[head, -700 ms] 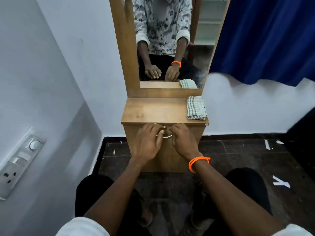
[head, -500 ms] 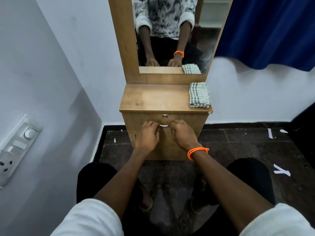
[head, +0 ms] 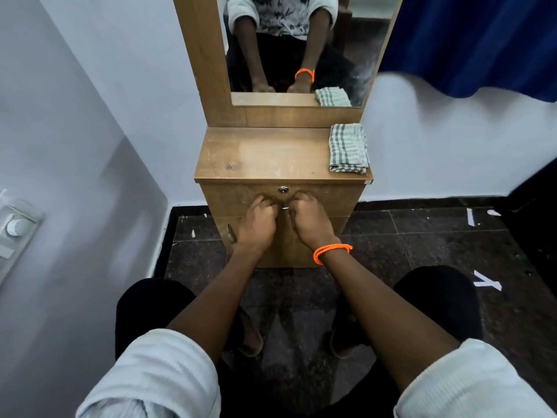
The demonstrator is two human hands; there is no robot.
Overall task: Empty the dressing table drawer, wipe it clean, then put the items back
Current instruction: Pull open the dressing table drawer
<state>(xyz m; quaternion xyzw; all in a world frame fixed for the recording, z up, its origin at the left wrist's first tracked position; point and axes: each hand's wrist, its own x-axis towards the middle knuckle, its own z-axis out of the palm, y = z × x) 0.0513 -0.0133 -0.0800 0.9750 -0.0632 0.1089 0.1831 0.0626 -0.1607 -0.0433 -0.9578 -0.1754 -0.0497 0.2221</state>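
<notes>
A small wooden dressing table (head: pixel 265 158) stands against the wall with a mirror above it. Its drawer front (head: pixel 337 197) looks closed, with a round lock (head: pixel 283 190) near the top edge. My left hand (head: pixel 257 223) and my right hand (head: pixel 310 221), with an orange band at the wrist, both curl round the metal drawer handle (head: pixel 285 208), of which only a sliver shows between them. A folded green-checked cloth (head: pixel 348 148) lies on the table top at the right.
A white wall with a switch panel (head: pixel 15 227) runs along the left. A blue curtain (head: pixel 470 40) hangs at the upper right. The dark tiled floor (head: pixel 422 236) spreads right of the table. My knees sit close in front of it.
The view has tilted down and drawn back, so the table sits higher in frame. Both hands have closed tighter round the handle. The drawer still looks closed.
</notes>
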